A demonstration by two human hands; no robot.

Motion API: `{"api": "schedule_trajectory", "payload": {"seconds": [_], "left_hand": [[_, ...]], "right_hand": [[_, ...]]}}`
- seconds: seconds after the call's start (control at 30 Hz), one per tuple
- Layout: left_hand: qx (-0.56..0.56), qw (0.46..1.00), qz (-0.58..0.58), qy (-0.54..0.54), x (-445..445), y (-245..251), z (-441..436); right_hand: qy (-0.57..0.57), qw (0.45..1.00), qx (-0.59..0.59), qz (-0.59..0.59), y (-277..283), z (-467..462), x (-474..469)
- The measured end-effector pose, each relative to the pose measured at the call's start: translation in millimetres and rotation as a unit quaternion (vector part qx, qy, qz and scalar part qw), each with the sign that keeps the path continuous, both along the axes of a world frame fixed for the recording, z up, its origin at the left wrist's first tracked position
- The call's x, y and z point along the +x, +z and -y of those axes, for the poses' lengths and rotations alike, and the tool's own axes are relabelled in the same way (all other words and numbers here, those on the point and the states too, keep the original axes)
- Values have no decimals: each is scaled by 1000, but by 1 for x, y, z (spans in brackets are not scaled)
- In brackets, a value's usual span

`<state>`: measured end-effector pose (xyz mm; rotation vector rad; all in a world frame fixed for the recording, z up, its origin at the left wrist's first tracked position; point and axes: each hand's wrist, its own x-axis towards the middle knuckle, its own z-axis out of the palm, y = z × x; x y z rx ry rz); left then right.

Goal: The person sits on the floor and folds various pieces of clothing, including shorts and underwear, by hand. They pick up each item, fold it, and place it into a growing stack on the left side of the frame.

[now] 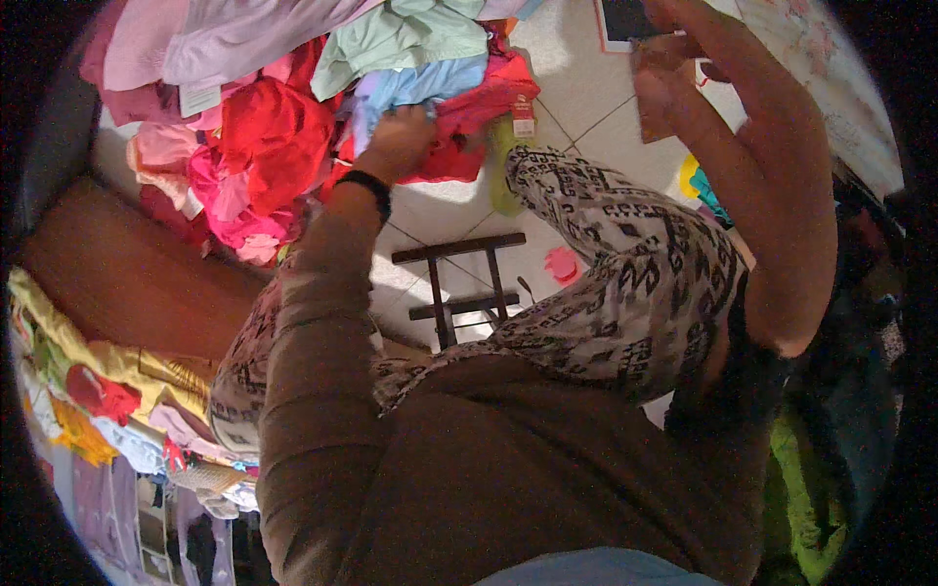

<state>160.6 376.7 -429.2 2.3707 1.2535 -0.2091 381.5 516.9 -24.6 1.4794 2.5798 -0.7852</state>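
My left hand [403, 138], with a dark band at the wrist, has its fingers curled on a light-blue garment [447, 80] in a heap of clothes. A pale green garment [403, 36] lies above it, and red cloth [458, 150] spreads beside and under the hand. A red-and-white tag [523, 117] shows at the right edge of the red cloth. At the upper right is my right hand [659, 80], blurred and dim; its fingers and whatever they hold cannot be made out. A dark panel with a pale border [624, 26] lies just beyond it.
Red and pink clothes [271, 139] and mauve cloth [249, 36] fill the upper left. A dark stool-like frame [465, 289] stands on the tiled floor [432, 212] between my legs, near a pink object [562, 265]. More clothes [102, 392] hang or lie at lower left.
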Motion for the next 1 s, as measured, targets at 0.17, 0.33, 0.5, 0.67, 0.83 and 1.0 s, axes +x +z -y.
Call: {"api": "schedule_trajectory", "payload": {"seconds": [0.17,0.33,0.5,0.67,0.83,1.0], "left_hand": [[59,997,-54,14,-102,84,11],[204,970,-73,110,-193,195,13],[343,885,-97,300,-253,291,-17],[368,866,-124,316,-267,276,-36],[177,907,-294,243,-235,178,-41],[-128,870,-347,327,-202,148,-43]], "right_hand": [[-87,995,34,-44,-8,18,18],[-8,981,119,-153,-39,12,52],[6,980,163,-110,-36,17,49],[-20,991,114,-69,-32,24,38],[-35,997,50,-51,-24,16,38],[-51,997,1,-56,-10,8,33]]}}
